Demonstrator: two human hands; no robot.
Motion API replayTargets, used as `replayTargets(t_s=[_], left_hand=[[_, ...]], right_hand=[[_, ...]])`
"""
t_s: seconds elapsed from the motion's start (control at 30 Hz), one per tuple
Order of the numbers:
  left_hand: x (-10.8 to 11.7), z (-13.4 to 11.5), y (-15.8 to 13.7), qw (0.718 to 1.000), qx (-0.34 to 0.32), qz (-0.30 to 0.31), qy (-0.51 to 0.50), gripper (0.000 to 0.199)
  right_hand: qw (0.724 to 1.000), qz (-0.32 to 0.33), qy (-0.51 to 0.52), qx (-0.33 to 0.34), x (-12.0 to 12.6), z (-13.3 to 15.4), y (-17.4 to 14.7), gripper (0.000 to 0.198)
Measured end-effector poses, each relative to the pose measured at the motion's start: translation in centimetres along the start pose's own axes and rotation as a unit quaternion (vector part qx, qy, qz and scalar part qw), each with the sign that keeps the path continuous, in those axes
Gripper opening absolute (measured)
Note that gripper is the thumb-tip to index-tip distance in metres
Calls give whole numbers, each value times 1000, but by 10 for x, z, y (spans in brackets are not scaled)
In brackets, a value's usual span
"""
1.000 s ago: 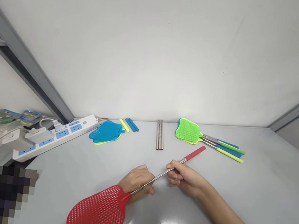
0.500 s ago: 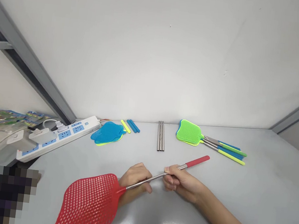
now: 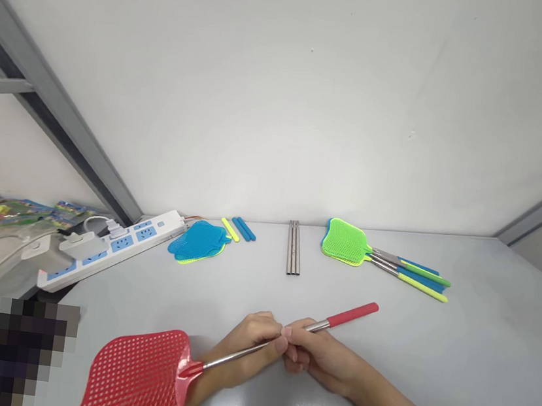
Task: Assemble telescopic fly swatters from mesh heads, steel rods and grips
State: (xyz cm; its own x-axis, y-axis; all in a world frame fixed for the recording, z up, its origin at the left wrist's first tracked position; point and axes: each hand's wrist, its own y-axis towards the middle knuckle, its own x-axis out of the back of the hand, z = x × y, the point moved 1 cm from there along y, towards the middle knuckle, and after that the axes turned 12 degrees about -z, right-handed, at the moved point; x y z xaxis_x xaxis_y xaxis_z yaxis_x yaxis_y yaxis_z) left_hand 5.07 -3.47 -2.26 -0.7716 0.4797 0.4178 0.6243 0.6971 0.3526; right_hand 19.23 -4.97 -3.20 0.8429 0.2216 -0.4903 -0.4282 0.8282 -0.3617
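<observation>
A red fly swatter (image 3: 141,371) with a thin metal rod and a red grip spans the front of the table, its mesh head at lower left. My left hand (image 3: 253,349) is closed on the rod, thumb along the near side. Right beside it, touching at the fingertips, my right hand (image 3: 315,350) pinches the same rod with thumb and fingers. The red grip (image 3: 353,314) sticks out beyond the right hand, pointing up and right. Part of the rod is hidden by the fingers.
Behind lie several metal rods (image 3: 294,249), blue swatter heads (image 3: 198,241) over a yellow edge, and loose blue grips (image 3: 244,229) beside a yellow grip (image 3: 230,229). Stacked fly swatters (image 3: 345,242) lie at right. A power strip (image 3: 111,252) with plugs stands left, near plastic bags (image 3: 2,223).
My left hand has slid along the rod to meet my right hand. The swatter head has shifted down and left, and the grip end sits slightly lower.
</observation>
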Motion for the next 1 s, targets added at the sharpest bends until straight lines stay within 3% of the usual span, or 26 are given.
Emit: replayTargets(t_s=[0.2,0.6,1.0], left_hand=[[1,-1,-2,999,46,1,11,42],[1,1,0,996,31,33,72,39],[0,11,-6,996,79,-7,52,43]], right_hand=[[999,-16,40,-25,-1,-2,-2,29],[982,-100,102,-122,4,-3,-3,25],[974,-117,129,-148,11,5,-1,29]])
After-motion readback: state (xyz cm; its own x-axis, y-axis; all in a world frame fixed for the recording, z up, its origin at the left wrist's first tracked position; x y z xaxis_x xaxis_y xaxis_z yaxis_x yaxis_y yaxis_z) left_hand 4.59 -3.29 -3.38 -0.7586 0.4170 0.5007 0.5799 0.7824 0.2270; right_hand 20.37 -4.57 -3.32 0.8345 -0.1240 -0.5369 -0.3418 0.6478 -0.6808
